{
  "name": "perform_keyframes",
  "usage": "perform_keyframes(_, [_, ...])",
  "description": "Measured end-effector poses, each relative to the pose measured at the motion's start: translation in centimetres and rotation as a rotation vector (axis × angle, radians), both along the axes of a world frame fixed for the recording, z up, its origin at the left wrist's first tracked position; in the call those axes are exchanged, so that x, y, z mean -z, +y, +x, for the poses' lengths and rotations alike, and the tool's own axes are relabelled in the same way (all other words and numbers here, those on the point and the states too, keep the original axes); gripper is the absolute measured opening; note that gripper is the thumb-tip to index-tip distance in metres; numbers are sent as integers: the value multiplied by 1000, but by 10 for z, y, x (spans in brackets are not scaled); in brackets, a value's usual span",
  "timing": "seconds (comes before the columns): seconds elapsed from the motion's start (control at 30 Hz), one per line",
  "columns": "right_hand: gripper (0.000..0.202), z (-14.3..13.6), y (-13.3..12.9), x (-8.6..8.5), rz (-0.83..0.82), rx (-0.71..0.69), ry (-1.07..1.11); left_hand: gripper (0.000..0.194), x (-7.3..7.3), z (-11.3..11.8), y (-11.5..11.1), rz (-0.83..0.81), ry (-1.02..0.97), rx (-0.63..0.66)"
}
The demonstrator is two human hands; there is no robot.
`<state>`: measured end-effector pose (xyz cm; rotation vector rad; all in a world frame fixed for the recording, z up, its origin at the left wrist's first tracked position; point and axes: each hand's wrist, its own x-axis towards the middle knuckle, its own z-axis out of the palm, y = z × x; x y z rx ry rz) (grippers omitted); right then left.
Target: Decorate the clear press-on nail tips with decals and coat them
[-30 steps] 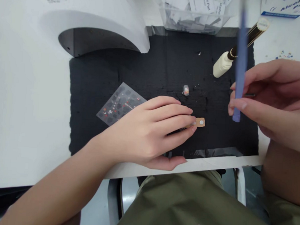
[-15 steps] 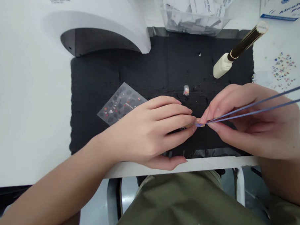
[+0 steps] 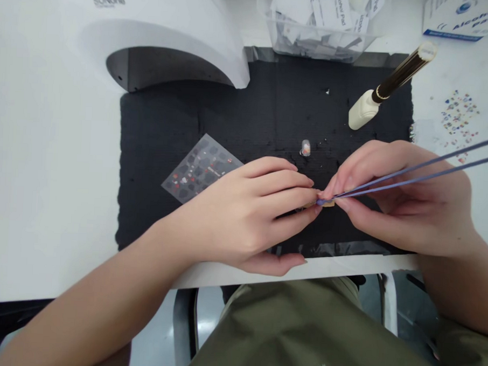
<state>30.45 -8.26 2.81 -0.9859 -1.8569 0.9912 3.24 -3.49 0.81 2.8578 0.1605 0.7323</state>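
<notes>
My right hand pinches blue tweezers near their tips, the two arms reaching off past the right edge. The tips meet a small tan piece, mostly hidden by fingers. My left hand holds the other side of this piece between two fingertips, with its thumb apart below. Beneath the left hand's wrist side lies a clear sticker sheet with red and white motifs. Beyond the fingertips a small clear decorated nail piece rests on the black mat.
A white lamp housing stands at the upper left. A clear tub of alcohol pads is at the back. A cream bottle with a dark cap stands right, near scattered tiny gems and a box.
The whole view has shifted slightly. My right hand has turned a little and drawn slightly inward, while my left hand keeps nearly the same pose.
</notes>
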Motion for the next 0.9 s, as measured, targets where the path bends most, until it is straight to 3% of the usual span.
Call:
perform_keyframes(0.43, [28,6,-1,-8,-149,109,41,42,-1,1,0,23,16,-15])
perform_keyframes(0.63, [41,7,-1,-8,-223,116,100,42,-3,2,0,27,-2,2])
perform_keyframes(0.9, [28,-1,4,-2,-268,120,177,38,-1,1,-1,19,15,-10])
